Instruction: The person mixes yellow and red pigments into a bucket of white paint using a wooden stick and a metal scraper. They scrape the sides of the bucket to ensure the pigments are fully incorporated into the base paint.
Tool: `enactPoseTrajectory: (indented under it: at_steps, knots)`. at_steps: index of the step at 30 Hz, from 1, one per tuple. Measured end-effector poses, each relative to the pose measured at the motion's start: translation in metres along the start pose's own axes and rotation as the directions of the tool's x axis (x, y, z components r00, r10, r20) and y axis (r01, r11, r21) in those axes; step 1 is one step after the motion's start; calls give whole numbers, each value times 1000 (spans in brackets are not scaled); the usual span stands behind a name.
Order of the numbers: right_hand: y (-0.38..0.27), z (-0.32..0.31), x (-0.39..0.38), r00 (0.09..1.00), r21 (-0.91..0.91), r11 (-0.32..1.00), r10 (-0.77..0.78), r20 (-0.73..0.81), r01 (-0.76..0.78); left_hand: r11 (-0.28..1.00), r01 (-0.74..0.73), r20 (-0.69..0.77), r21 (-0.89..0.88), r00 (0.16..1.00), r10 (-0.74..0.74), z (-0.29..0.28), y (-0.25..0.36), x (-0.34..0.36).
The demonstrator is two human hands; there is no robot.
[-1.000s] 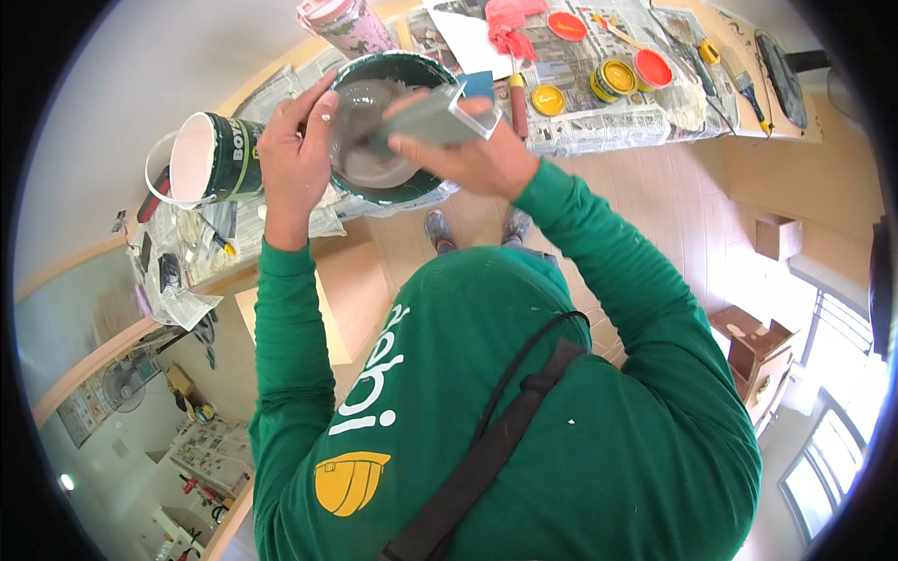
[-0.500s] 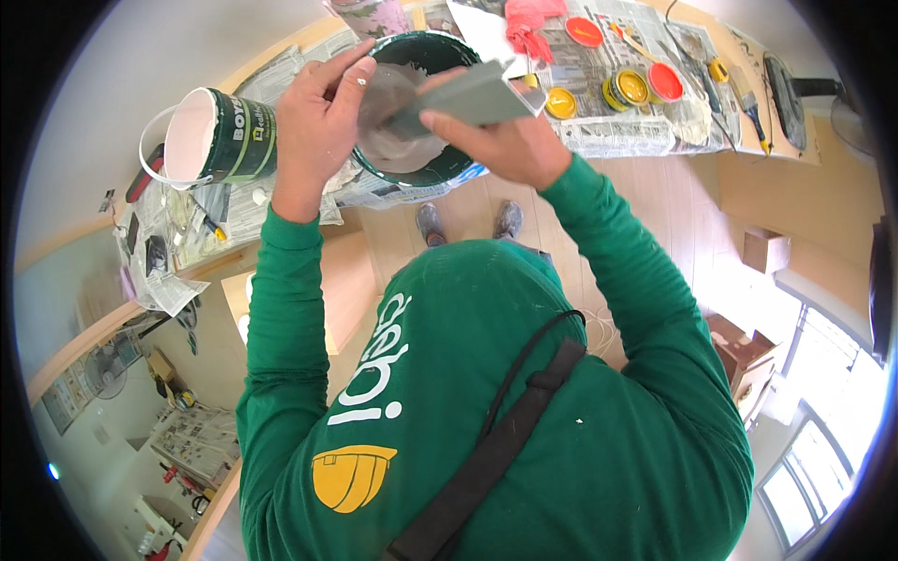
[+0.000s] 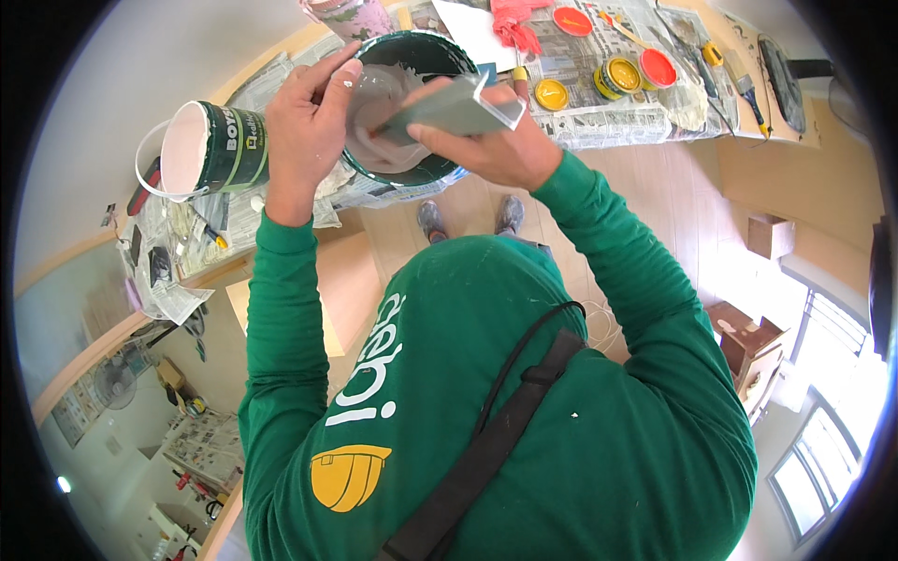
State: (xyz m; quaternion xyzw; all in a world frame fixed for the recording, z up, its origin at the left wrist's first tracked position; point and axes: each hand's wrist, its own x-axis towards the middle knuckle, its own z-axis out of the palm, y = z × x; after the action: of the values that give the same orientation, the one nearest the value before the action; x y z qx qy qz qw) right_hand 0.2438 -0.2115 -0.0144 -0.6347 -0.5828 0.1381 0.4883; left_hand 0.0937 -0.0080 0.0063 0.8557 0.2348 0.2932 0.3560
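My left hand (image 3: 307,123) is closed on the left rim of a dark green bucket (image 3: 456,58), with the thumb at the edge. Inside the bucket lies greyish-white paint (image 3: 385,86), with smears up the inner wall. My right hand (image 3: 510,145) grips a grey angled strip (image 3: 458,110), bent lengthwise like a channel. The strip slants across the bucket's mouth, and its lower end reaches down to the paint. Part of the right fingers is hidden behind the strip.
To the left stands a green pail (image 3: 234,145) with a white handle. Opened yellow (image 3: 619,77) and red (image 3: 657,67) paint tins, a pink-red cloth (image 3: 517,26) and a paintbrush (image 3: 751,103) lie on newspaper (image 3: 594,126) to the right. A patterned pink container (image 3: 351,17) stands behind the bucket.
The right hand and strip have shifted slightly left and lower, and the strip has turned to show its open channel end. The left hand stays on the bucket rim. The whole view has shifted slightly.
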Motion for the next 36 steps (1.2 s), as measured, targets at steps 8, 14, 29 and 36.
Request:
enactPoseTrajectory:
  at_steps: [8, 14, 29, 36]
  knots:
    - [20, -3, 1, 1000, -14, 1000, 2, -18, -2, 1000, 18, 0, 21, 1000, -18, 3, 5, 6]
    - [15, -5, -1, 997, 72, 996, 62, -35, -59, 1000, -8, -6, 9, 1000, 8, 6, 1, 8]
    - [25, 1, 3, 988, 113, 993, 44, -148, -27, 999, 40, 28, 12, 999, -41, 10, 7, 13]
    - [9, 10, 23, 980, 108, 990, 109, -169, -92, 996, 74, 38, -43, 997, -72, -4, -4, 13]
